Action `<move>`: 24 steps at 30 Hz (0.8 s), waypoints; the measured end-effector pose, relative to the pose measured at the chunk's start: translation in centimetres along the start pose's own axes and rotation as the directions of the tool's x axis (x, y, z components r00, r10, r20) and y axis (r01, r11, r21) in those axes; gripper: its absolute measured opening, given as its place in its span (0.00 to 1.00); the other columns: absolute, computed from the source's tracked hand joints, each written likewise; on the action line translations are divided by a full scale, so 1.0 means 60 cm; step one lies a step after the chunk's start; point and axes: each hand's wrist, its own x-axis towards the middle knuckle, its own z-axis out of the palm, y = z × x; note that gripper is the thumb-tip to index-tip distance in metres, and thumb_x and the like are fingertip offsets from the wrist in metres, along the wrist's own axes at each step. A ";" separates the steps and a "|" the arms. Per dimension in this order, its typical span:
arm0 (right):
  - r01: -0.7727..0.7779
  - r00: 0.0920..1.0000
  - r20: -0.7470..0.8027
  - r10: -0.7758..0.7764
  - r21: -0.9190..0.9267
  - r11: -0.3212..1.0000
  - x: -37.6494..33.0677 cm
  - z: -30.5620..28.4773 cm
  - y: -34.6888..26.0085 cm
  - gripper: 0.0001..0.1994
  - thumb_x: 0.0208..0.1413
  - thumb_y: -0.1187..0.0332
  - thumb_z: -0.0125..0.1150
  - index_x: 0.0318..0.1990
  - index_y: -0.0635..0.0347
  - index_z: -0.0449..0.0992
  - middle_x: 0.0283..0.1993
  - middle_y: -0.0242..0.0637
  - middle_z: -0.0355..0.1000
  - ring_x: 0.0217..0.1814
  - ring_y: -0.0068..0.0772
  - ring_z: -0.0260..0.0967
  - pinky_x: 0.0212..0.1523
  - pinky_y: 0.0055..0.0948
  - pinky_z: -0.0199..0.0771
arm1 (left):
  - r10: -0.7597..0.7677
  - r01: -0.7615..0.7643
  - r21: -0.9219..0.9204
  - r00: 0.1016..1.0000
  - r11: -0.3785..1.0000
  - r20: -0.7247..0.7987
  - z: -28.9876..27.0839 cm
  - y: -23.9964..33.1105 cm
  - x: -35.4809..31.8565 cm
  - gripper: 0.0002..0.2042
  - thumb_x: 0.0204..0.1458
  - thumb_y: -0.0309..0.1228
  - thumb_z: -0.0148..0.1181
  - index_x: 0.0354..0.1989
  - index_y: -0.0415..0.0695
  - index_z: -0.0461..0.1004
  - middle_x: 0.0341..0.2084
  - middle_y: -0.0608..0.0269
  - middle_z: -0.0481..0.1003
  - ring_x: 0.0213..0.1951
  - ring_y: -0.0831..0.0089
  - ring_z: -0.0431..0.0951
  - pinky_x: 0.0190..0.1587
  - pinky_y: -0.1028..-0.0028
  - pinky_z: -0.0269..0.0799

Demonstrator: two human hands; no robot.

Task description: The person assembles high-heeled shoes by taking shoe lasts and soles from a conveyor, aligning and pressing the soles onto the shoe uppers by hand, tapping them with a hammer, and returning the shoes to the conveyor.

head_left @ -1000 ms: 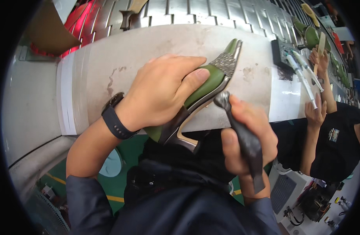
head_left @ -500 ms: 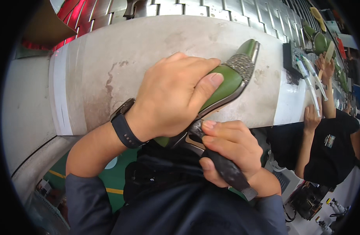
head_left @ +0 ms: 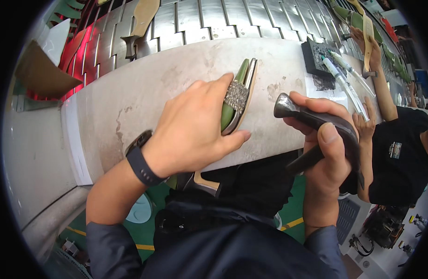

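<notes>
A green shoe with a glittery band across its front lies tilted on its side at the table's near edge, sole toward the right. My left hand is closed over its upper, thumb near the sole edge; palm and wrist hide the shoe's middle. The heel end shows below the wrist, past the table edge. To the right, apart from the shoe, my right hand grips a dark metal shoemaker's hammer around its head. The hammer's round face points left, and a dark handle part sticks out below the fingers.
The pale worktable has stains. Beyond it runs a slatted metal conveyor carrying a tan shoe piece. Back right are a black block and capped syringe-like tubes. A co-worker in black works close by on the right.
The hammer has come away from the shoe's side and risen to the right in my right hand. My left hand still holds the shoe, now turned more upright. The view has shifted.
</notes>
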 end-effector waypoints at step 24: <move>-0.236 0.970 -0.037 0.239 0.073 0.969 0.053 -0.008 0.085 0.11 0.67 0.67 0.63 0.49 0.66 0.81 0.49 0.42 0.82 0.53 0.32 0.79 0.56 0.34 0.80 | 0.332 -0.527 -0.353 0.810 0.773 -0.484 -0.134 0.074 -0.064 0.40 0.49 0.29 0.71 0.70 0.33 0.58 0.59 0.51 0.73 0.63 0.62 0.72 0.62 0.65 0.72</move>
